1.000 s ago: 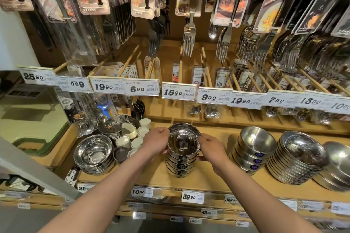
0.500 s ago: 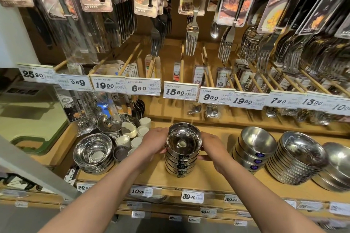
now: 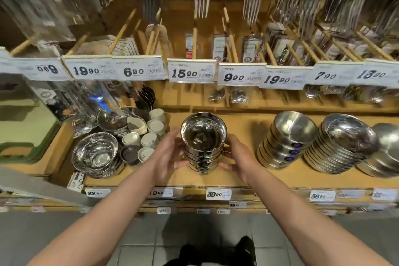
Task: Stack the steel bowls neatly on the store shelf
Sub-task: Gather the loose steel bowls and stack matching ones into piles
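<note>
With the left hand [image 3: 167, 153] and right hand [image 3: 236, 158] cupping, fingers spread, the tall stack of shiny round steel bowls [image 3: 203, 147] standing mid-way along the wooden store shelf [image 3: 244, 170], an uneven nudge could have toppled it.

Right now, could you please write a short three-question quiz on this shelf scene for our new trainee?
1. True or false: the centre stack of steel bowls stands upright on the wooden shelf.
2. What flanks that stack? A) both hands B) one hand C) nothing
3. Fill in: the price tag directly below the stack reads ____.

Key: 1 true. 2 A: left hand and right hand, fingers fairly straight. 3: 39.90.
</note>
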`<move>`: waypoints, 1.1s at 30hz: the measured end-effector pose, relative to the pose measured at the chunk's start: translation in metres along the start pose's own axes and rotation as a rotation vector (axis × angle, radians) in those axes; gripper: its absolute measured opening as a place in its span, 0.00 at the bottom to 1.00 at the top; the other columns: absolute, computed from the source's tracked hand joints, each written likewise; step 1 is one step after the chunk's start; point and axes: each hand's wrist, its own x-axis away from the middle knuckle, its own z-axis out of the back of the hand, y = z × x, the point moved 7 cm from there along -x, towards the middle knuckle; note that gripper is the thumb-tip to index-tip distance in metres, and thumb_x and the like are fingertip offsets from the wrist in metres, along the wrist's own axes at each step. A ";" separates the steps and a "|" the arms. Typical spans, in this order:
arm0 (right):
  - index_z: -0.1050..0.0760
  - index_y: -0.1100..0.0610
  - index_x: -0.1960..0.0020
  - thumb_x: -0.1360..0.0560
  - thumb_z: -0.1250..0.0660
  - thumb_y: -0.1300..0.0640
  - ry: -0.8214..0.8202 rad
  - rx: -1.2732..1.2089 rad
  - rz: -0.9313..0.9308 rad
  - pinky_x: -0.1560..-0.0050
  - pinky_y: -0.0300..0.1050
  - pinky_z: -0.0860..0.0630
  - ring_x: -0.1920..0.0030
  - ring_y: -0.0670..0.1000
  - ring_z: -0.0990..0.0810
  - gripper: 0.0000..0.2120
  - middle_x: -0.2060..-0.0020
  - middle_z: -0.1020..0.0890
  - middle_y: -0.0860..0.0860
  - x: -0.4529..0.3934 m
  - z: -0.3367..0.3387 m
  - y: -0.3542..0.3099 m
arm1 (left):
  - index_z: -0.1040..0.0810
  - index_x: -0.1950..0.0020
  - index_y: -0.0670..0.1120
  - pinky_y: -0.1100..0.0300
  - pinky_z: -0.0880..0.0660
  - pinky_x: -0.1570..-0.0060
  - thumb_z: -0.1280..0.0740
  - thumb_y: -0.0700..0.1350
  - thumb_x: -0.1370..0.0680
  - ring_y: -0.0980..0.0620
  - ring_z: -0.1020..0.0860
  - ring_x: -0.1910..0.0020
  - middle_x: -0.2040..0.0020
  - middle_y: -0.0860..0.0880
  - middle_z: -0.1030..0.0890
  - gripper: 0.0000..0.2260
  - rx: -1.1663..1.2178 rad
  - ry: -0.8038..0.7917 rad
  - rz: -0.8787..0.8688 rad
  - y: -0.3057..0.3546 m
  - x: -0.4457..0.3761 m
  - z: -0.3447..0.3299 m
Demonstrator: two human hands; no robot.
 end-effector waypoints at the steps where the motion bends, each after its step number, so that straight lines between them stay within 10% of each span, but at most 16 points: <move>1: 0.23 0.47 0.43 0.16 0.46 0.43 0.008 -0.002 0.002 0.60 0.43 0.18 0.45 0.45 0.23 0.14 0.48 0.19 0.46 -0.001 0.002 -0.002 | 0.19 0.42 0.50 0.52 0.17 0.57 0.43 0.61 0.17 0.53 0.21 0.54 0.51 0.49 0.18 0.20 -0.017 -0.003 0.009 0.001 -0.002 0.001; 6: 0.23 0.44 0.45 0.18 0.46 0.40 0.001 0.062 0.030 0.46 0.53 0.18 0.44 0.49 0.22 0.15 0.46 0.19 0.48 -0.004 0.001 -0.013 | 0.20 0.42 0.51 0.56 0.18 0.62 0.42 0.63 0.19 0.51 0.20 0.51 0.50 0.48 0.17 0.20 -0.077 0.021 0.037 0.003 -0.006 -0.002; 23: 0.25 0.41 0.45 0.23 0.45 0.31 -0.120 0.023 -0.081 0.49 0.56 0.19 0.41 0.55 0.25 0.19 0.44 0.24 0.49 -0.007 -0.003 0.007 | 0.27 0.33 0.53 0.41 0.18 0.50 0.43 0.72 0.24 0.42 0.19 0.43 0.42 0.48 0.21 0.29 -0.094 -0.029 0.178 -0.018 -0.013 0.004; 28: 0.22 0.44 0.45 0.21 0.44 0.34 -0.118 -0.117 -0.091 0.49 0.56 0.18 0.45 0.55 0.19 0.19 0.48 0.19 0.51 -0.011 -0.008 0.019 | 0.21 0.39 0.47 0.41 0.17 0.53 0.38 0.68 0.22 0.49 0.19 0.66 0.54 0.44 0.20 0.26 0.071 -0.032 0.166 -0.029 -0.022 -0.003; 33: 0.22 0.45 0.46 0.20 0.45 0.36 -0.075 -0.118 -0.055 0.56 0.50 0.18 0.47 0.53 0.19 0.18 0.50 0.18 0.50 -0.019 0.004 0.011 | 0.22 0.39 0.49 0.38 0.18 0.48 0.40 0.66 0.21 0.54 0.16 0.65 0.61 0.48 0.17 0.24 0.081 -0.088 0.125 -0.023 -0.039 -0.014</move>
